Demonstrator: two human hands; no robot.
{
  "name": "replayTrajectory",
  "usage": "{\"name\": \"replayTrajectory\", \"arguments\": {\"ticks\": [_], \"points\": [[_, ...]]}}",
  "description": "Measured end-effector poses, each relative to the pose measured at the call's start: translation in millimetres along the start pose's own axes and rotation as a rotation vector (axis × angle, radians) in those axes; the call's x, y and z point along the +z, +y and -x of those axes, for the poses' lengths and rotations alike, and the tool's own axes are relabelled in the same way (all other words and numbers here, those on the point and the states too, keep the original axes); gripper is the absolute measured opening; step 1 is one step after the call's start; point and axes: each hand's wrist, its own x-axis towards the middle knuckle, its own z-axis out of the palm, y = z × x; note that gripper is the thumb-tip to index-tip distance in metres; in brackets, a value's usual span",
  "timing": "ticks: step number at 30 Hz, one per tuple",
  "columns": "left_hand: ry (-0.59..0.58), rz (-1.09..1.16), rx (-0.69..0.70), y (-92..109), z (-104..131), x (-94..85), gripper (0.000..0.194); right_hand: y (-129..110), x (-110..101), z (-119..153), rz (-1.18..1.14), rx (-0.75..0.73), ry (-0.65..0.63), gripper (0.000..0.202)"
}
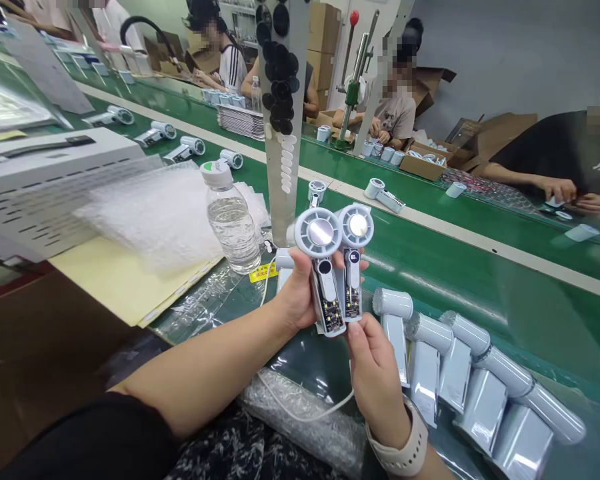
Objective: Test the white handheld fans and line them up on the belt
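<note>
My left hand (300,293) is closed round two pale-blue handheld fans side by side. The nearer handheld fan (329,287) has a dark display; the other handheld fan (353,277) has a lit display showing digits. Both have bare circuit boards showing in their handles. My right hand (377,373) pinches at the base of the right-hand fan, where a white cable (305,420) runs into its grip; the plug is hidden by the fingers. Right of my hand, several pale-blue fans (430,333) lie in a row, faces away from me.
A water bottle (233,223) stands left of a metal post (280,167) with black and white discs stuck on it. Beyond runs a green conveyor belt (480,247) carrying fans. A white vented box (55,190) is at left. Several people work across the belt.
</note>
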Motion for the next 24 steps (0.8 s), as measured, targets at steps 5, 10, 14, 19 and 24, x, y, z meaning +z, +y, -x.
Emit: {"name": "replayTrajectory", "arguments": {"ticks": [5,10,14,19,24], "points": [[0.075,0.081,0.074,10.1,-8.4,-5.8,0.070,4.9,-13.7,-7.3,0.446,-0.269,-0.103,0.020],[-0.042,0.139,-0.082,6.6,-2.3,-2.4,0.071,20.3,-2.9,-37.6,0.770,-0.303,-0.093,0.041],[-0.097,0.105,-0.151,2.0,1.6,-2.7,0.071,18.6,0.5,-51.7,0.640,-0.220,-0.113,0.024],[-0.075,0.022,-0.252,-9.7,1.4,-10.9,0.072,-5.5,-23.8,-37.5,0.518,-0.239,0.263,0.015],[-0.096,-0.014,-0.360,-28.0,11.1,-1.0,0.083,-24.3,-23.4,-27.2,0.386,-0.455,0.277,0.007]]}}
